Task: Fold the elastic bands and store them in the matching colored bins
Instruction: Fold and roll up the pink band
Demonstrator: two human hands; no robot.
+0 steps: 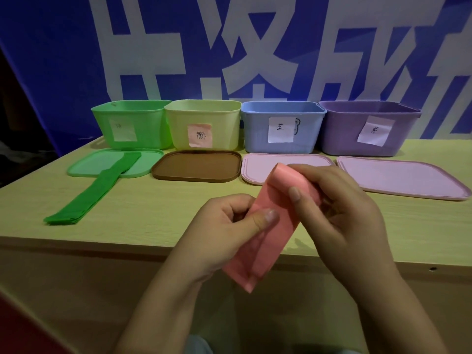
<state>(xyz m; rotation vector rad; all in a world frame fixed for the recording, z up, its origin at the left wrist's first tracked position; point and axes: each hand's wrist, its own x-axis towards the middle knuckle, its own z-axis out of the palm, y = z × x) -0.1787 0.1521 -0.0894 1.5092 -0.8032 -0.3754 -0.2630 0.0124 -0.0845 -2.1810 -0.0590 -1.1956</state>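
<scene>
Your left hand (229,223) and right hand (337,213) both hold the pink band (265,241) in the lower middle of the frame, lifted off the wooden surface (158,208). The left grip is clenched on the band's near-left edge, thumb pressed on top; the right grip pinches the upper end, where the band curls over into a loop, thumb on its face. The band's lower end hangs toward you past the surface's front edge, doubled as far as you can tell. At left, the green band (84,200) lies flat and long, its far end resting on the green lid (84,169). Across the back stand four open bins in a row, left to right: green bin (148,129), yellow bin (224,123), blue bin (255,131) and purple bin (339,131), each with a paper label. In front of them lie the brown lid (196,166) and two pink lids (258,167) (398,175).
</scene>
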